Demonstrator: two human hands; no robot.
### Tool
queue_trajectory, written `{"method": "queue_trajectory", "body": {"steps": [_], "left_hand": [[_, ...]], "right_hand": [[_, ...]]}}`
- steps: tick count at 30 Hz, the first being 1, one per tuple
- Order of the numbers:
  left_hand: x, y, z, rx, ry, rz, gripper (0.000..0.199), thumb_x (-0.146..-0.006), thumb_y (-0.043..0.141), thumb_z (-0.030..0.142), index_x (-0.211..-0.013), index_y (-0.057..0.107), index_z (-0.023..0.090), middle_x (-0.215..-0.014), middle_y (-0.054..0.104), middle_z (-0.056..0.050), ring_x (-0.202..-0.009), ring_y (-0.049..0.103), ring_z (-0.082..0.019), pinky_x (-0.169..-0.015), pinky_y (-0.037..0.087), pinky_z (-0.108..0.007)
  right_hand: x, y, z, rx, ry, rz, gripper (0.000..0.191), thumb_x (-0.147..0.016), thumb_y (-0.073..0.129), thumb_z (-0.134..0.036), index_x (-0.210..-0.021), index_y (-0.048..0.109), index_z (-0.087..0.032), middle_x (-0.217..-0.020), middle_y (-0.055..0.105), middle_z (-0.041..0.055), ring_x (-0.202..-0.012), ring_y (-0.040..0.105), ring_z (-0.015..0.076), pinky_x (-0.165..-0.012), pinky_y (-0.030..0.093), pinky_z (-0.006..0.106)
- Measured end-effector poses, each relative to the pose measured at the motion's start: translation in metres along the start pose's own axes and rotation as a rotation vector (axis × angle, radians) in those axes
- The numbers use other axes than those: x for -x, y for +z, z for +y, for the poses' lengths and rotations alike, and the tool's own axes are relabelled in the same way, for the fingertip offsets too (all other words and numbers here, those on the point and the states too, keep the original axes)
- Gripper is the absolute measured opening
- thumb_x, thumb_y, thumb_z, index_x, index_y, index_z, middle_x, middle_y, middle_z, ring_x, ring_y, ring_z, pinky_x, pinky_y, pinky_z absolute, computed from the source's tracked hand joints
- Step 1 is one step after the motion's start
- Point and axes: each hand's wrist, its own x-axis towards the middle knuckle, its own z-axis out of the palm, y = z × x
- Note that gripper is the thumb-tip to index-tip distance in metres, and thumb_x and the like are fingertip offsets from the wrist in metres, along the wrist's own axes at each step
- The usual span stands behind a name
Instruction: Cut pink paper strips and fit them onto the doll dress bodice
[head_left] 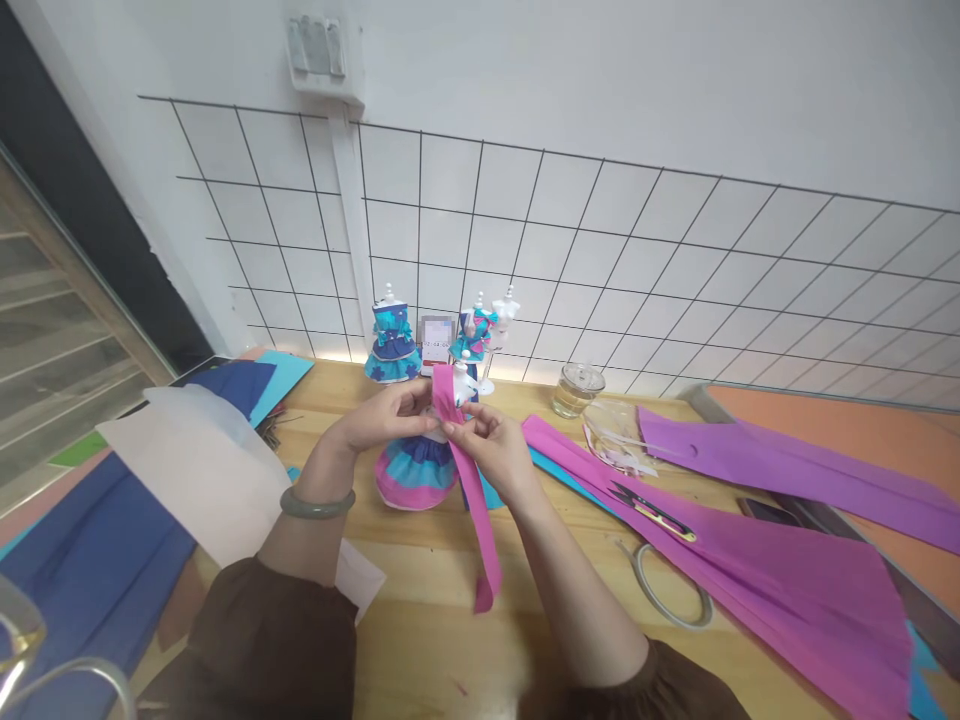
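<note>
A small white dress form (pixel 463 382) stands at the middle of the table, wearing a layered skirt (pixel 418 470) in navy, light blue and pink. A long pink strip (pixel 477 515) runs over the form's upper front and hangs down to the right of the skirt, its lower end curled. My left hand (pixel 394 412) is closed at the form's left side, fingertips at the waist beside the strip. My right hand (pixel 491 440) pinches the pink strip at about waist height. The fingertips of both hands nearly meet and partly hide the waist.
Dressed mini forms (pixel 391 335) and a small display (pixel 437 345) stand by the wall grid. A glass jar (pixel 577 388) sits behind right. Pink paper (pixel 787 570) with black snips (pixel 652 510) lies right, near a pale ring (pixel 671 590). Blue (pixel 97 550) and white sheets (pixel 202 470) cover the left.
</note>
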Motion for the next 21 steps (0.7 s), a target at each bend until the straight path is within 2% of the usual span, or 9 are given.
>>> {"method": "queue_trajectory", "body": {"steps": [2, 8, 17, 21], "left_hand": [[-0.0002, 0.001, 0.0007, 0.001, -0.012, 0.001, 0.038, -0.073, 0.064, 0.029, -0.107, 0.057, 0.014, -0.103, 0.06, -0.009, -0.098, 0.056, -0.021, -0.084, 0.047, -0.033], [-0.0028, 0.0068, 0.0008, -0.027, -0.049, 0.134, 0.038, -0.07, 0.069, 0.031, -0.101, 0.057, 0.013, -0.101, 0.062, -0.009, -0.094, 0.058, -0.02, -0.078, 0.048, -0.029], [-0.0024, 0.0091, 0.004, -0.145, -0.075, 0.159, 0.028, -0.07, 0.064, 0.027, -0.094, 0.057, 0.013, -0.09, 0.061, -0.005, -0.085, 0.057, -0.017, -0.073, 0.047, -0.026], [-0.0032, 0.01, 0.0051, -0.174, -0.089, 0.183, 0.024, -0.068, 0.062, 0.023, -0.09, 0.056, 0.013, -0.083, 0.06, -0.002, -0.077, 0.056, -0.015, -0.067, 0.046, -0.025]], "right_hand": [[-0.0009, -0.0004, 0.0011, -0.001, 0.008, 0.003, 0.049, -0.058, 0.075, -0.043, -0.095, 0.057, -0.015, -0.053, 0.053, -0.0068, -0.044, 0.044, 0.0079, -0.047, 0.034, 0.023], [-0.0025, -0.0011, 0.0058, -0.002, -0.015, -0.02, 0.047, -0.06, 0.074, -0.041, -0.095, 0.056, -0.014, -0.051, 0.051, -0.0082, -0.044, 0.042, 0.0064, -0.046, 0.03, 0.021], [-0.0028, -0.0016, 0.0079, -0.006, -0.005, -0.049, 0.05, -0.061, 0.074, -0.039, -0.1, 0.054, -0.015, -0.053, 0.05, -0.0088, -0.045, 0.043, 0.0063, -0.047, 0.035, 0.021], [-0.0022, -0.0058, 0.0067, 0.015, 0.007, -0.103, 0.051, -0.062, 0.074, -0.037, -0.105, 0.054, -0.016, -0.063, 0.053, -0.0056, -0.054, 0.049, 0.0086, -0.052, 0.039, 0.023]]}}
